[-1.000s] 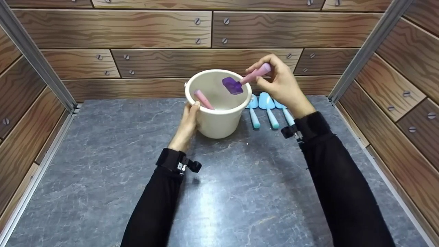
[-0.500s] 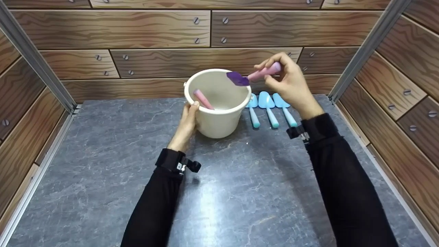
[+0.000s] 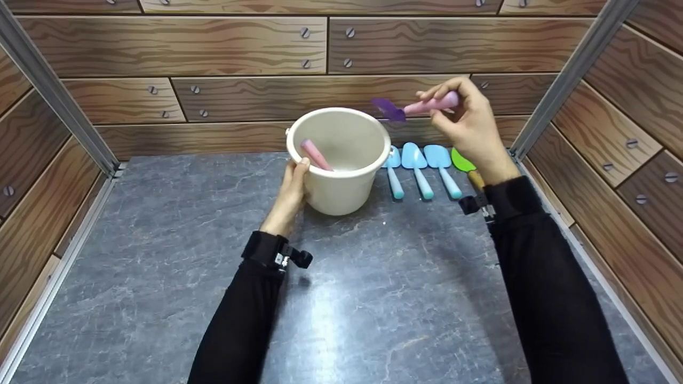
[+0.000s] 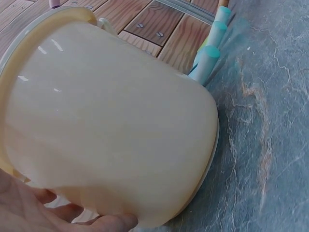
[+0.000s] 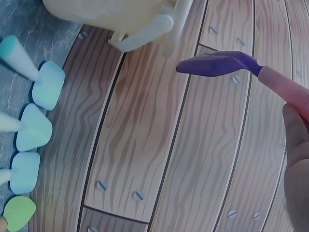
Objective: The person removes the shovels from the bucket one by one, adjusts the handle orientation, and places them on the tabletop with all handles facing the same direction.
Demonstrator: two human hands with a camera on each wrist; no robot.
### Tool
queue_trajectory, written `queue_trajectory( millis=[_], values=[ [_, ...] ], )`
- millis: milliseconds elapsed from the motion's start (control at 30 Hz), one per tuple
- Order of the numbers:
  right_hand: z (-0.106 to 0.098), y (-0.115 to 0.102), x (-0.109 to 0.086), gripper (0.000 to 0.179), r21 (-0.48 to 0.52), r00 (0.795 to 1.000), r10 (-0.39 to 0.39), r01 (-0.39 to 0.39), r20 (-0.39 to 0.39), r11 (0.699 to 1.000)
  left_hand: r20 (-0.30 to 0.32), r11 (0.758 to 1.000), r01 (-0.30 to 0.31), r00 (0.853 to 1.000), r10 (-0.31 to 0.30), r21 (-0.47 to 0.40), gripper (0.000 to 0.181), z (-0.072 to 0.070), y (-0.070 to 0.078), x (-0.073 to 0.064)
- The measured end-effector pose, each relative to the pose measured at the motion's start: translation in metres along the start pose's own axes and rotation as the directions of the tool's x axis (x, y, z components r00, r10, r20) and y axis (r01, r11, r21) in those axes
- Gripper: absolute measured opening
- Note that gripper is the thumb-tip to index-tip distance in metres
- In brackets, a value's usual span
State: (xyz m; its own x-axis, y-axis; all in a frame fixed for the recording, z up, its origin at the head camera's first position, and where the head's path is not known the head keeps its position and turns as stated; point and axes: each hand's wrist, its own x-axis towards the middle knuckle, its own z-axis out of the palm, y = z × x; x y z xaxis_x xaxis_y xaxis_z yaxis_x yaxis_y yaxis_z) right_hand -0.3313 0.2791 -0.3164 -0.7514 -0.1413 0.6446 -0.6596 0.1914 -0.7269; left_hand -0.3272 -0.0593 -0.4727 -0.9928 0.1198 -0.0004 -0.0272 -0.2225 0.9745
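Note:
My left hand (image 3: 291, 194) holds a cream bucket (image 3: 341, 194) at its near left side, thumb at the rim and fingers along the outer wall. The bucket stands upright; a pink handle (image 3: 317, 155) leans inside it, its lower end hidden by the wall. Right of the bucket and above the surface, my right hand (image 3: 472, 125) grips a small trowel (image 3: 419, 108) by its pink handle. Its purple blade (image 5: 217, 64) points left, just beyond the bucket's rim. In the left wrist view, my left fingers (image 4: 113, 222) lie against the bucket wall.
Three light-blue trowels (image 3: 415, 157) lie in a row right of the bucket, handles toward me. Beside them lies a green-bladed one (image 3: 463, 161) with a brown handle, partly behind my right hand. Wood-patterned walls (image 3: 245, 98) bound the grey marbled surface (image 3: 176, 240).
My right hand has moved to the right with the purple trowel, whose blade has left the space over the bucket. The green-bladed trowel has come into sight. The left hand and bucket stay put.

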Motion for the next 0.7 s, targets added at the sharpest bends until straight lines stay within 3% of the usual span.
queue_trajectory(
  millis=[333, 700],
  values=[
    [-0.023, 0.007, -0.005, 0.028, -0.139, 0.999, 0.03, -0.032, -0.019, 0.99, 0.009, 1.0, 0.007, 1.0, -0.007, 0.007, 0.085, -0.001, 0.0, -0.001],
    [-0.048, 0.021, -0.014, 0.021, -0.205, 0.997, 0.049, -0.061, -0.062, 0.977, 0.0, 1.0, -0.022, 1.0, 0.022, -0.019, 0.079, 0.001, -0.001, 0.001]
  ],
)
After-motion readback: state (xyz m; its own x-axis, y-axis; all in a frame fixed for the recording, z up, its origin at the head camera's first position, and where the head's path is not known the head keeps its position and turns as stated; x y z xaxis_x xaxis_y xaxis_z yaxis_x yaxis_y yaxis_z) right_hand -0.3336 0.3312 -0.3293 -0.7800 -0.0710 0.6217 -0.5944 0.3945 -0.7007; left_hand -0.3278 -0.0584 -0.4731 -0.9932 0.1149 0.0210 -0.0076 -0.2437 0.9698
